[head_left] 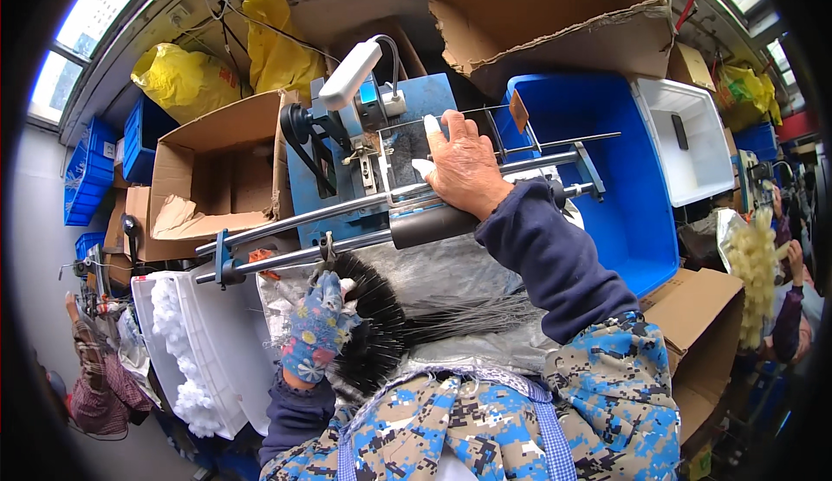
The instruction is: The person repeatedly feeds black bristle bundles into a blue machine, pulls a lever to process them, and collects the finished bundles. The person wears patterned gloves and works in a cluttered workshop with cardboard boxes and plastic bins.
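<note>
My right hand, bare with white wrapping on the thumb and one finger, lies over the rails of a blue bench machine. Its fingers are spread beside a thin metal rod, and its palm is above a dark cylinder on the front rail. Lower left, my left hand wears a floral glove with bare fingertips. Its fingers are curled against a round brush with black bristles; the exact grip is hidden. A spread of thin wires lies beside the brush on a silvery sheet before me.
Right of the machine stand a deep blue bin and a white tub. Cardboard boxes flank the machine. A white bin with white fluffy pieces is at lower left. Other people work at both edges.
</note>
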A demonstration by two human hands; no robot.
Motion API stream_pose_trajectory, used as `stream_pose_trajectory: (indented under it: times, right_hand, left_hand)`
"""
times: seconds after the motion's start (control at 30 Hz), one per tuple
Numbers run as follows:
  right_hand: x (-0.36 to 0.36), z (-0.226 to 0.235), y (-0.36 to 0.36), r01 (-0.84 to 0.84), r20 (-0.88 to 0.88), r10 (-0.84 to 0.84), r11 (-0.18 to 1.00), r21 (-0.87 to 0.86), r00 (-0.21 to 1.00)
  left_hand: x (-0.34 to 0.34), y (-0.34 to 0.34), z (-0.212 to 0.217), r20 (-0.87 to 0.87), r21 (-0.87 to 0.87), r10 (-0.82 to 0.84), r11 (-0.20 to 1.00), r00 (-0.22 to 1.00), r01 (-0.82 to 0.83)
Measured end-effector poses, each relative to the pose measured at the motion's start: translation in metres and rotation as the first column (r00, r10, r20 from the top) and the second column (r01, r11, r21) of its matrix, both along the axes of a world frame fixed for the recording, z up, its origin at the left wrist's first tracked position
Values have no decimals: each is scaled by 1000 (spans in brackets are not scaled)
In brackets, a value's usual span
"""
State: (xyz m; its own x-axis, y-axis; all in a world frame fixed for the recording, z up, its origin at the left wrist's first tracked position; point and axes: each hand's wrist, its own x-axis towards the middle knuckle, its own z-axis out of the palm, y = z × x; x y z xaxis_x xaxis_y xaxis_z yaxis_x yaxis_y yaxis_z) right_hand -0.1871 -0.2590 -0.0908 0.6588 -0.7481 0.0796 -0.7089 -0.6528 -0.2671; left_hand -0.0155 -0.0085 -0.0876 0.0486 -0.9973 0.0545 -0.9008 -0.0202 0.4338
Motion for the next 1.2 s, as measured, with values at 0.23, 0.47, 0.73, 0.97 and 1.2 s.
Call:
stream_pose_trajectory:
  times: [0.23, 0.47, 0.73, 0.97, 1.2]
  right_hand:
    - [20, -12, 10, -3, 97, 6, 999, -33, 995]
    - [62, -14, 31, -22, 152, 30, 998, -54, 988]
    - [20, -5, 8, -151, -8, 151, 988, -29, 988]
    - [-14, 11, -39, 11, 95, 29, 919, -394, 995]
    - [-40, 31, -30, -212, -9, 215, 959, -187, 977]
  left_hand:
    - [20, 32, -7, -95, 170, 199, 969, 975, -181]
    - [15, 34, -6, -22, 119, 102, 988, 995, -99]
    - [5, 8, 5, -428, 43, 142, 990, 892, -137]
    - [-11, -8, 4, -584, -13, 224, 959, 780, -285]
    - [-4, -1, 30, -863, -203, 154, 767, 481, -609]
